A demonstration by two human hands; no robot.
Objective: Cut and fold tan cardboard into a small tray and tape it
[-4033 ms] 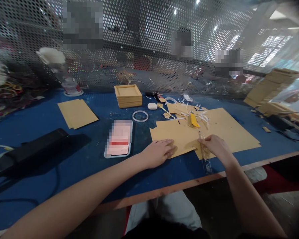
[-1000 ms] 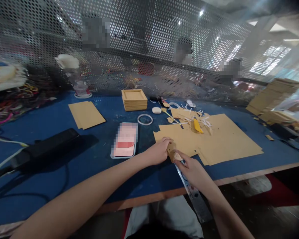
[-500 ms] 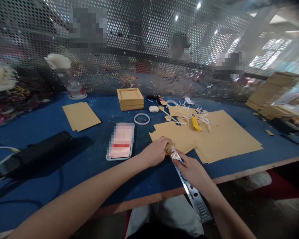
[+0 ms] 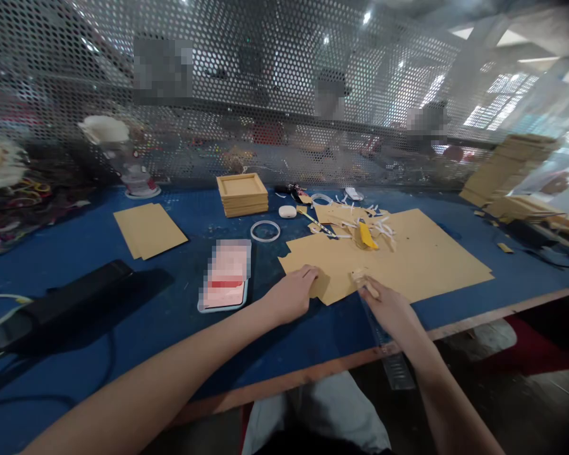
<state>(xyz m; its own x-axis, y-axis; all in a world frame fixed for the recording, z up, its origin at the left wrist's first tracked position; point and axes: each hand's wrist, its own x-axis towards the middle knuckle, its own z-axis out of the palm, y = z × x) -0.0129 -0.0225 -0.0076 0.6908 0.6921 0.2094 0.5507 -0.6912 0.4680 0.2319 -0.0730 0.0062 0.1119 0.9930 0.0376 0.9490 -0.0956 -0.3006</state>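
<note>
Near edge: metal ruler (image 4: 389,351) runs from the right hand (image 4: 389,311) back over the table's front edge (image 4: 313,374), its near end overhanging. Right hand lies on top of the ruler, fingers curled around a small tan piece at the fingertips; wrist low, forearm coming in from lower right. Whether it grips the ruler or only presses on it, cannot tell.

Left hand (image 4: 290,295) palm down, fingers loosely bent, tips pressing the near left corner of the kraft cardboard sheet (image 4: 427,256). Arm stretched long from lower left. It grasps nothing, only holds the sheet flat. The two hands sit near each other on the sheet's near edge, apart.

Middle of the blue table: one phone (image 4: 225,277) left of the left hand; one long black device (image 4: 57,303) farther left.

Farther: one yellow utility knife (image 4: 366,235) on the cardboard among white trimmings; one white ring (image 4: 265,230); one white earbud case (image 4: 287,212); two overlapping small cardboard sheets (image 4: 148,229); one stack of square cardboard trays (image 4: 242,193) by the perforated metal screen (image 4: 265,95). Far right, another cardboard stack (image 4: 512,167).
</note>
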